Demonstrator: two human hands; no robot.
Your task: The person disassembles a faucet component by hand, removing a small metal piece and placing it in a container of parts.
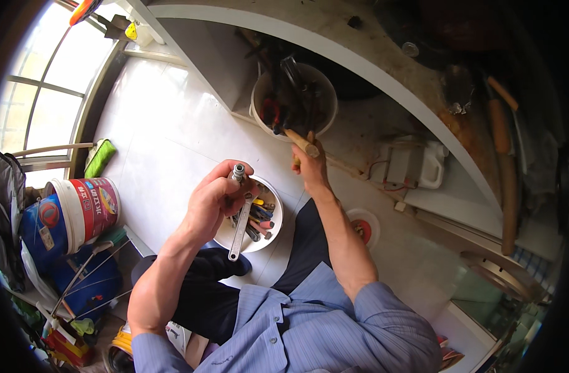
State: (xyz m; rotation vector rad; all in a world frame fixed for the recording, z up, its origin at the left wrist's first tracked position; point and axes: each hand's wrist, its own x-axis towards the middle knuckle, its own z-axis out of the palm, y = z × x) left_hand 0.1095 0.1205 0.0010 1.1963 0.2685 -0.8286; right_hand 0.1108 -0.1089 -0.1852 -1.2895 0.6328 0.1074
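My left hand (pixel 214 198) is closed around a metal adjustable wrench (pixel 240 219) whose handle hangs down, with a small silver cylindrical fitting (pixel 238 171) at the top of my fingers. It hovers over a small white bucket (pixel 274 225) holding several hand tools. My right hand (pixel 308 163) reaches forward and grips a wooden tool handle (pixel 301 142) at the rim of a larger white bucket (pixel 259 93) packed with dark tools, some with red grips.
White tiled floor spreads to the left. A paint bucket (pixel 85 208) and blue containers stand at the left by a window. A white plastic jug (pixel 429 165) and wiring lie under the curved counter (pixel 384 74). A red-and-white disc (pixel 362 227) lies on the floor.
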